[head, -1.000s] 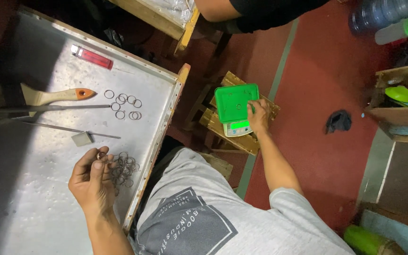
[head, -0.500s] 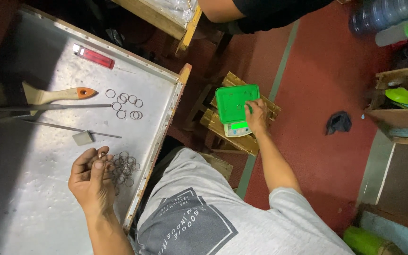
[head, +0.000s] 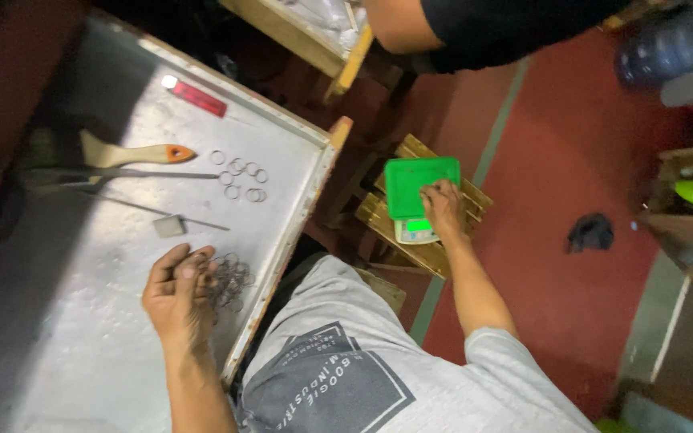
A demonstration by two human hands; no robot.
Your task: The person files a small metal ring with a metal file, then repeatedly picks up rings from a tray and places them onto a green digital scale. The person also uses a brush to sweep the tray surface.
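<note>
Metal rings, thin wire ones, lie in a loose pile (head: 230, 281) on the grey metal-topped table (head: 82, 345), near its wooden front edge. Left hand (head: 176, 295) rests on the tabletop with fingers curled, fingertips (head: 194, 269) touching the pile's left side; whether it pinches a ring I cannot tell. More separate rings (head: 238, 178) lie spread farther up the table, well apart from the pile. Near them: brush with wooden handle and orange tip (head: 134, 154), long thin metal rod (head: 154, 210), small grey block (head: 169, 226) touching the rod, red flat bar (head: 198, 98) by the far edge.

Right hand (head: 443, 210) reaches off the table to a small scale (head: 415, 230) with lit green display, sitting on a low wooden slatted stool (head: 435, 240). Green square tray (head: 419, 184) sits on the scale; the hand's fingers are bent over the tray's near right corner, touching it. Grip unclear, nothing seen pinched.

Another person's arm in a dark sleeve (head: 475, 28) shows at top. Dark cloth (head: 591, 232) lies on the red floor.
</note>
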